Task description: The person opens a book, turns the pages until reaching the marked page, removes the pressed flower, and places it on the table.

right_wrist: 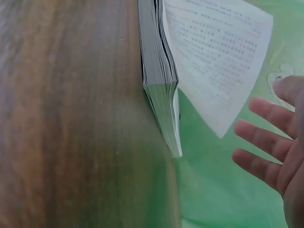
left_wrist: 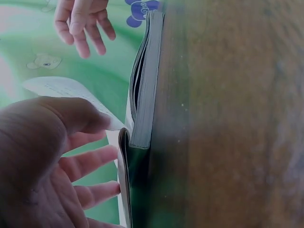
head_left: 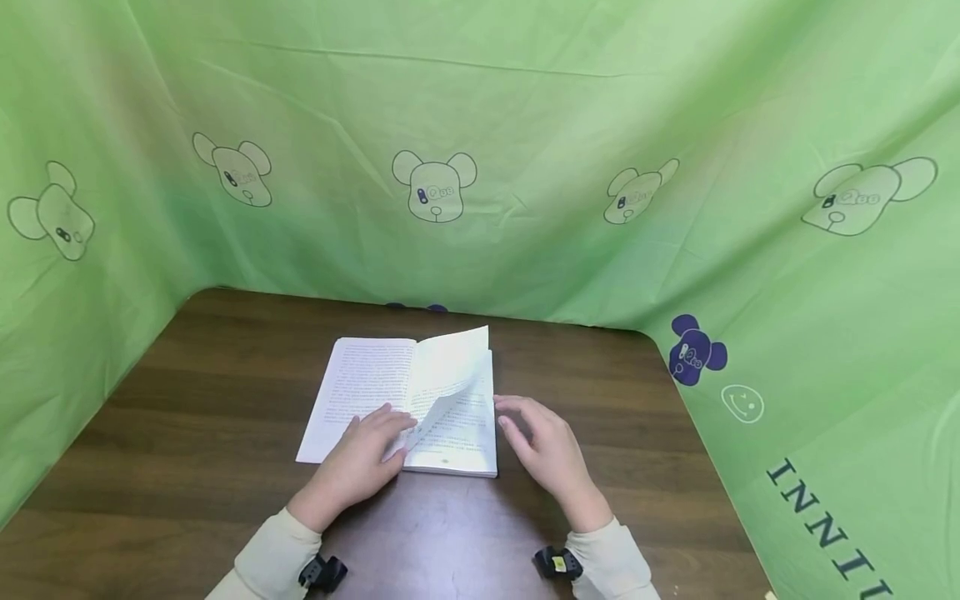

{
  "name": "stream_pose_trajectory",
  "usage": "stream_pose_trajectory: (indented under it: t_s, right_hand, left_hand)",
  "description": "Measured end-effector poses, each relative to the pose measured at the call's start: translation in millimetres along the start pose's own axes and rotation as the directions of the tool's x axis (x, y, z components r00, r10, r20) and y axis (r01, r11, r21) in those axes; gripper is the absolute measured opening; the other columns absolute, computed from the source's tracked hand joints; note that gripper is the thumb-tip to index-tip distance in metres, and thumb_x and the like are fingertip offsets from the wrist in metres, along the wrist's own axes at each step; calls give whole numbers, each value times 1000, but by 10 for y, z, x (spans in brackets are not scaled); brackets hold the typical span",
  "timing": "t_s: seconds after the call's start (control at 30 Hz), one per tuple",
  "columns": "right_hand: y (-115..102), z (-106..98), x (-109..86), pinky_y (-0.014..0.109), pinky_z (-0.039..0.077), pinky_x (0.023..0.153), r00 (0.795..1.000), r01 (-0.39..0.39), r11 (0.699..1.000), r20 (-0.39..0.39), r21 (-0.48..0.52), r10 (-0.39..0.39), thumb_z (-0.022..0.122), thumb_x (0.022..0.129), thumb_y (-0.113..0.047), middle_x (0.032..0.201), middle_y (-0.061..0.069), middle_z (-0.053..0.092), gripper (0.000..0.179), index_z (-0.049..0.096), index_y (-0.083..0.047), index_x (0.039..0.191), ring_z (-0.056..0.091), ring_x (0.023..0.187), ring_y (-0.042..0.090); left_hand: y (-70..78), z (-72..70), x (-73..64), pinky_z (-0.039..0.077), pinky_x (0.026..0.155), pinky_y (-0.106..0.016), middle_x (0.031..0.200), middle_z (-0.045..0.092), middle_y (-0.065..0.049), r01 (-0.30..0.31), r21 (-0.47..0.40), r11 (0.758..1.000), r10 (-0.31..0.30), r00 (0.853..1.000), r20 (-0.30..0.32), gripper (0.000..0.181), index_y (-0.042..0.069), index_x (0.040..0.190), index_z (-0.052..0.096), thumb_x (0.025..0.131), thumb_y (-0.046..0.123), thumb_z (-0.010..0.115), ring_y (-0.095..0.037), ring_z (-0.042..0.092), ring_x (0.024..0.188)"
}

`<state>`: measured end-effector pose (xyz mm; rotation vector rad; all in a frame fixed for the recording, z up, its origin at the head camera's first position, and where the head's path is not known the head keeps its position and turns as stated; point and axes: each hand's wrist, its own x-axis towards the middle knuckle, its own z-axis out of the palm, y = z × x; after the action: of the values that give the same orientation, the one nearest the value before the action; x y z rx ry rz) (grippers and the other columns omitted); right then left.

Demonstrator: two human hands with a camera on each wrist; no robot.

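Observation:
An open book (head_left: 453, 454) lies on the table, printed text on both sides. One page (head_left: 453, 358) stands lifted and curled over the right half, its free corner in the air. My left hand (head_left: 360, 458) rests at the lower left part of the book with fingers spread over the left page (head_left: 367, 371). Its thumb (left_wrist: 88, 116) is against the foot of the raised page, near the spine. Just off the book's right edge is my right hand (head_left: 551, 454), fingers loosely bent and holding nothing. In the right wrist view its fingers (right_wrist: 263, 137) are apart from the raised page.
The brown wooden table (head_left: 187, 400) extends around the book on all sides. A green cloth (head_left: 525, 100) with bear-head drawings hangs behind the table and along both sides. Each wrist carries a small black camera (head_left: 322, 573) at the sleeve cuff.

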<state>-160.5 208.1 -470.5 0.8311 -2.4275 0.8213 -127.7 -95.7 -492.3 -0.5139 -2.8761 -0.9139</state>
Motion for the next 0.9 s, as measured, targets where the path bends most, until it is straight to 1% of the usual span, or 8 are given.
stream_pose_trajectory:
  t_s: [0.13, 0.23, 0.4, 0.5, 0.6, 0.67, 0.73, 0.9]
  right_hand:
    - [-6, 10, -3, 38, 54, 98, 997, -49, 999, 62, 12, 48, 71, 97, -16, 123, -6, 72, 24, 70, -18, 121, 68, 118, 13]
    - [-13, 19, -1, 38, 53, 101, 992, -73, 997, 107, 10, 72, 72, 97, -19, 125, -5, 72, 26, 70, -17, 122, 67, 120, 14]
    - [-1, 46, -9, 39, 51, 105, 980, -88, 996, 177, -3, 87, 72, 97, -22, 130, -4, 70, 29, 69, -16, 125, 65, 124, 15]
    - [9, 56, -19, 40, 50, 106, 975, -86, 996, 207, 2, 84, 73, 96, -23, 132, -3, 69, 31, 69, -16, 126, 63, 125, 16]
    - [18, 65, -23, 40, 49, 107, 969, -77, 997, 235, 15, 71, 74, 95, -21, 134, -2, 68, 31, 69, -16, 125, 62, 127, 17]
    - [22, 71, -19, 41, 48, 109, 963, -66, 998, 264, 21, 58, 75, 95, -20, 136, -1, 67, 31, 68, -16, 125, 61, 129, 18]
    - [23, 75, -16, 42, 47, 110, 954, -52, 998, 297, 23, 43, 76, 94, -21, 139, 0, 66, 33, 68, -16, 126, 60, 132, 19]
    - [11, 69, -17, 46, 43, 113, 924, -34, 999, 382, 23, 23, 79, 92, -27, 146, 2, 61, 44, 66, -14, 131, 53, 139, 23]
  left_hand:
    - [-14, -33, 15, 39, 113, -58, 145, 59, -10, 28, -37, 999, -31, 997, -69, 54, 10, 146, 56, 97, 27, 71, -31, 53, 139]
    - [-31, -77, 28, 42, 113, -51, 152, 51, -16, 28, -53, 998, -36, 990, -140, 74, 6, 156, 40, 94, 25, 75, -33, 50, 140]
    - [-62, -118, 26, 37, 115, -58, 165, 27, -22, 12, -35, 999, -20, 971, -238, 107, 6, 165, 10, 86, 19, 82, -40, 34, 148]
    - [-66, -123, 20, 34, 114, -63, 168, 15, -22, -4, 10, 1000, 7, 957, -291, 119, 8, 165, 4, 81, 17, 87, -44, 26, 150]
    - [-79, -126, 17, 28, 114, -68, 169, 7, -22, -39, 75, 996, 61, 943, -326, 123, 8, 165, 6, 75, 15, 90, -46, 18, 152]
    - [-90, -135, 15, 22, 115, -71, 170, 5, -21, -55, 119, 991, 91, 941, -325, 123, 8, 165, 9, 73, 14, 92, -45, 12, 154]
    - [-100, -148, 13, 16, 115, -74, 171, 4, -19, -61, 163, 985, 108, 947, -302, 121, 9, 164, 12, 73, 14, 91, -44, 7, 155]
    - [-95, -189, 15, 7, 116, -76, 173, 7, -11, -62, 219, 974, 108, 973, -202, 110, 13, 164, 21, 77, 13, 88, -42, 4, 157]
